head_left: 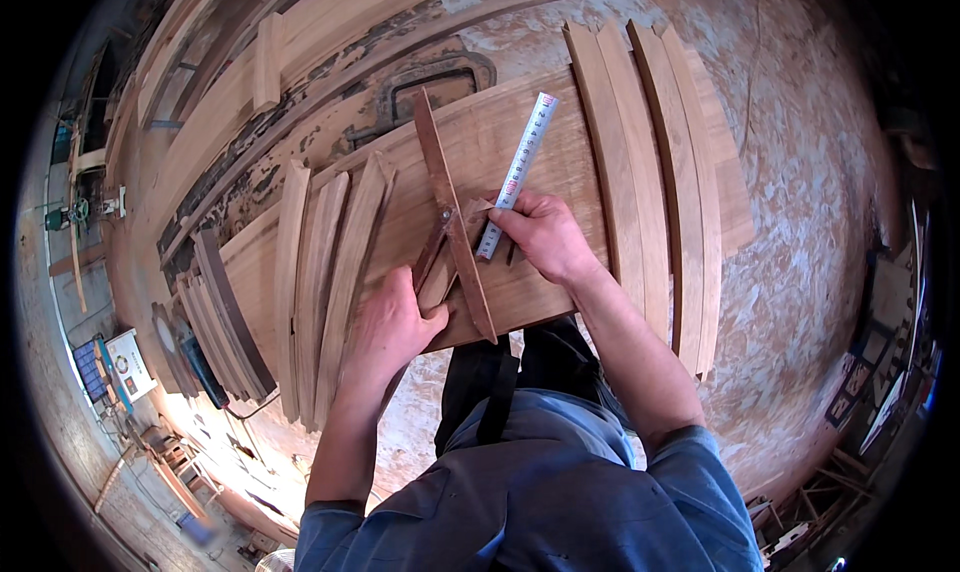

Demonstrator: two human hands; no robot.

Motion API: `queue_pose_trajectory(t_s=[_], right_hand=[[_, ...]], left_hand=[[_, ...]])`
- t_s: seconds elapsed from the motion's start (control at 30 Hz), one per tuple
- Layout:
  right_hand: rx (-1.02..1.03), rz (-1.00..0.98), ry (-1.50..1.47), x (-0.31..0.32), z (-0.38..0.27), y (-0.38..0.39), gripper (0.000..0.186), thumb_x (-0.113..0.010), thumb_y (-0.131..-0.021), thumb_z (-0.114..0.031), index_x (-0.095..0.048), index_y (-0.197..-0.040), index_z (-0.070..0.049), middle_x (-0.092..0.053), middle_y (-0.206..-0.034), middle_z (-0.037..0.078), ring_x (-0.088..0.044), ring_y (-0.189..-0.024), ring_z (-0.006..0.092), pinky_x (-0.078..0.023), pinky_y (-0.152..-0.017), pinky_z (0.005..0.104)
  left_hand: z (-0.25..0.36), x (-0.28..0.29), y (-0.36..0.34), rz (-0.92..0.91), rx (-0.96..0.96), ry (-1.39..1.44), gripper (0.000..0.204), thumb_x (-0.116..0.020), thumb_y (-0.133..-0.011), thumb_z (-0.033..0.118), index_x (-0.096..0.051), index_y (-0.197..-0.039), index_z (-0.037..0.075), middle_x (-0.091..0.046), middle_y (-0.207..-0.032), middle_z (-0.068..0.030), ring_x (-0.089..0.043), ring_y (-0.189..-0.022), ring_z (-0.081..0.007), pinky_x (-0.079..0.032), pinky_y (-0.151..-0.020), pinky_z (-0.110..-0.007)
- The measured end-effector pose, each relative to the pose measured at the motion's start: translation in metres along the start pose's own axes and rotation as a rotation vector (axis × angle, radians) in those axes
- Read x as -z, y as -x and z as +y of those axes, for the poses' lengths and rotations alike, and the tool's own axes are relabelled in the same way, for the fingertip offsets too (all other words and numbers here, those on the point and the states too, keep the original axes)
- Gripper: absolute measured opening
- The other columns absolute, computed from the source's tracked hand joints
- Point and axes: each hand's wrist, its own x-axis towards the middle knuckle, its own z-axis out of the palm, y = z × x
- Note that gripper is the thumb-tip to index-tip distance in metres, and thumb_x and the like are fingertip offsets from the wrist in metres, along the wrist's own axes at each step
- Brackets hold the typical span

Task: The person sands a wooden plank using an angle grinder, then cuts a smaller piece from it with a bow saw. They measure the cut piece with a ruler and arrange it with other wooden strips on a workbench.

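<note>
My left hand [388, 317] is closed around the lower end of a wooden bevel gauge. The gauge's long, thin reddish-brown blade [455, 227] crosses at a slant, with a metal screw [446, 215] at its joint. My right hand [545, 234] pinches a short white ruler [526, 144] with dark markings, tilted over the board. Between the hands, partly behind the blade, lies a small pale wooden piece [438, 288]; its far end is near my right fingertips. Whether those fingers also grip it is hidden. Below is a broad brown board [550, 297].
Several shaped wooden strips [338, 262] lie left of my hands, and longer grooved strips [640, 172] lie to the right. A rusty clamp [435, 77] sits at the far side. A power tool [203, 372] is at the left, near a stack of short pieces [225, 322].
</note>
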Motion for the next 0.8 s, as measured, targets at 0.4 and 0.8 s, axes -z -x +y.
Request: queue_pose_trajectory(t_s=[0.4, 0.8], right_hand=[[-0.066, 0.431, -0.307, 0.025, -0.027, 0.025, 0.021, -0.062, -0.097, -0.021, -0.068, -0.086, -0.004, -0.058, -0.067, -0.003, -0.047, -0.055, 0.0031, -0.036, -0.047, 0.0204], [-0.193, 0.244, -0.271, 0.02, -0.03, 0.021, 0.014, -0.059, -0.097, -0.015, -0.056, -0.089, -0.004, -0.058, -0.067, 0.002, -0.052, -0.05, 0.0096, -0.042, -0.042, 0.0234]], left_hand=[[0.003, -0.007, -0.007, 0.031, 0.066, -0.1, 0.044, -0.071, -0.077, 0.03, -0.048, -0.095, -0.003, -0.063, -0.084, -0.0282, -0.064, -0.082, -0.0444, -0.052, -0.073, -0.052], [0.011, 0.006, -0.008, 0.033, 0.074, -0.124, 0.052, -0.072, -0.075, 0.031, -0.048, -0.106, -0.004, -0.065, -0.091, -0.0268, -0.065, -0.085, -0.0425, -0.053, -0.076, -0.05]])
